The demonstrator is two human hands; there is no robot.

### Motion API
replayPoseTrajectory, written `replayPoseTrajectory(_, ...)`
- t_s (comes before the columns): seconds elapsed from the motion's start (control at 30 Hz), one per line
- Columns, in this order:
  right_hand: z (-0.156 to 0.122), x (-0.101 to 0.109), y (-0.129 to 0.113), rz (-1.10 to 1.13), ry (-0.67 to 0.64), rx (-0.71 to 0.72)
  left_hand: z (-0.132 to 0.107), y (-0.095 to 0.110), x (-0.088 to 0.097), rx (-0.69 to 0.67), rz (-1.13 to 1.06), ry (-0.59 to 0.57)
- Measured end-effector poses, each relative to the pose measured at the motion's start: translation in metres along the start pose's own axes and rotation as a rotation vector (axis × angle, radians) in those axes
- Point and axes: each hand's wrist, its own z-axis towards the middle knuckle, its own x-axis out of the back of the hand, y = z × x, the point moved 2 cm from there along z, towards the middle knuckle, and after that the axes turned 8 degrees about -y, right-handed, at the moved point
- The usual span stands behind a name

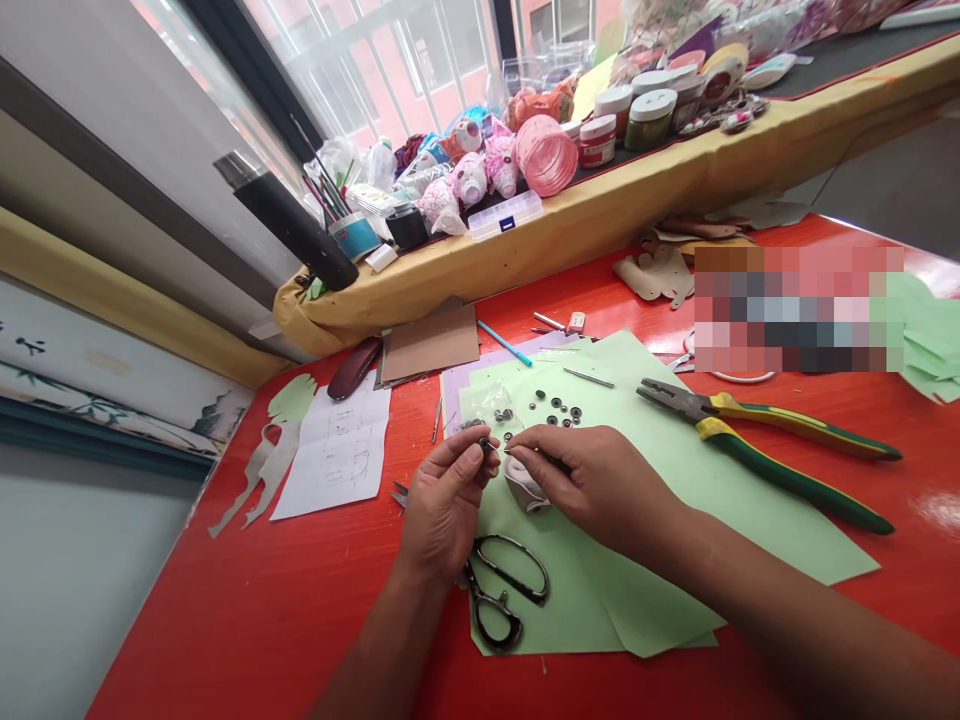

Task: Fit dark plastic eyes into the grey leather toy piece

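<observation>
My left hand (pixel 448 490) is closed, with a small dark round snap button (pixel 484 443) pinched between thumb and fingertips. Facing it, my right hand (pixel 581 475) is also closed, its fingertips pinching a thin pointed tool whose kind I cannot make out. The tool's tip points toward the button. Just under the right fingers sits a small whitish rolled piece (pixel 525 487), partly covered by the hand. Several dark snap parts (pixel 556 403) lie loose on the green sheets (pixel 645 470), beside a clear plastic bag (pixel 491 403) with more of them.
Black-handled scissors (pixel 495 620) lie near my left wrist. Large green-and-yellow pliers (pixel 772 430) rest on the right. A drawn paper sheet (pixel 337 450), brown card (pixel 431 345) and blue pen (pixel 504 343) are on the red table (pixel 300 610). Jars (pixel 652 115) and a black flask (pixel 292 220) stand on the sill.
</observation>
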Motion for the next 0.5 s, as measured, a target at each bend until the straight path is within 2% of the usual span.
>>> replayPoseTrajectory(0.5,0.0005,0.0007,-0.0015,0.01,-0.026,-0.024,0.0002,-0.0013,0.0021,0.009,0.016,0.009)
